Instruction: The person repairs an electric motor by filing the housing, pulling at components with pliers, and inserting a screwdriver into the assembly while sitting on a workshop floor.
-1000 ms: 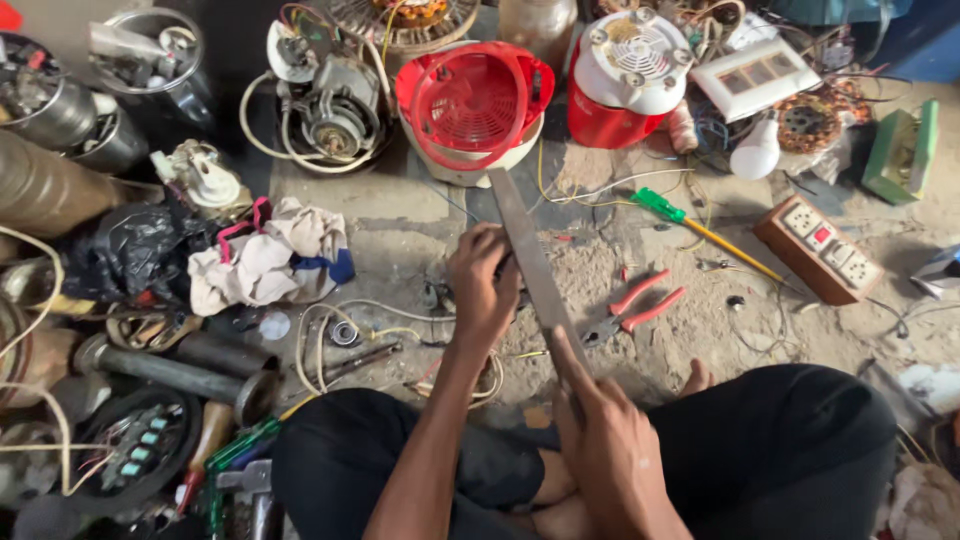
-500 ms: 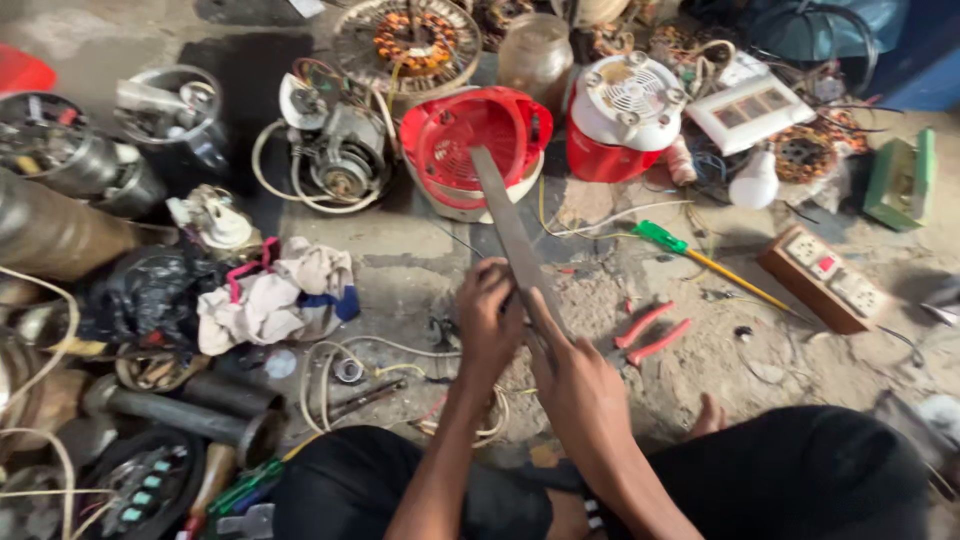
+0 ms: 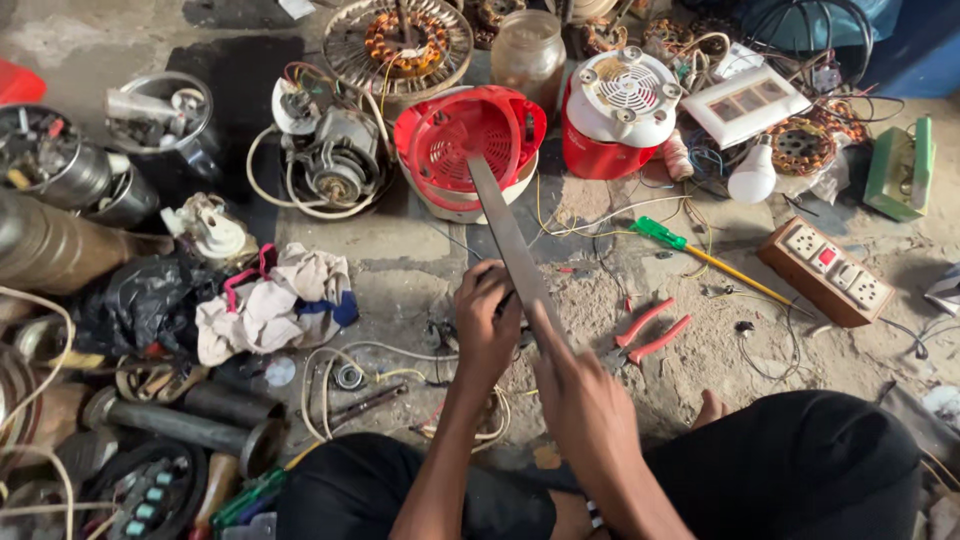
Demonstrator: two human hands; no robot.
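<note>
The right hand (image 3: pixel 590 400) is closed around the near end of a long flat grey metal file (image 3: pixel 510 245), index finger laid along its blade. The left hand (image 3: pixel 487 325) sits just to its left, fingers curled down over something small on the floor under the file's middle; what it pins is hidden by the fingers. The file runs up and away from both hands, its far tip lying over a round red plastic fan housing (image 3: pixel 468 145) well beyond the left hand.

Just right of the right hand lie red-handled pliers (image 3: pixel 648 335), and farther out that way a green-handled screwdriver with a yellow shaft (image 3: pixel 700 255) and a brown wooden switchboard with white sockets (image 3: pixel 826 273). Left of the left hand, a loop of pale wire (image 3: pixel 350 365) lies near a bundle of white and pink rags (image 3: pixel 270 305). Beyond the rags stands a grey electric motor with a white cord (image 3: pixel 335 165).

The surface is a bare concrete floor (image 3: pixel 410 260), cracked, stained dark in places and strewn with sandy dust around the hands. The person sits on it in black trousers (image 3: pixel 790 460). Copper-wound stators, metal cans and tangled cables crowd the far and left edges; no walls show.
</note>
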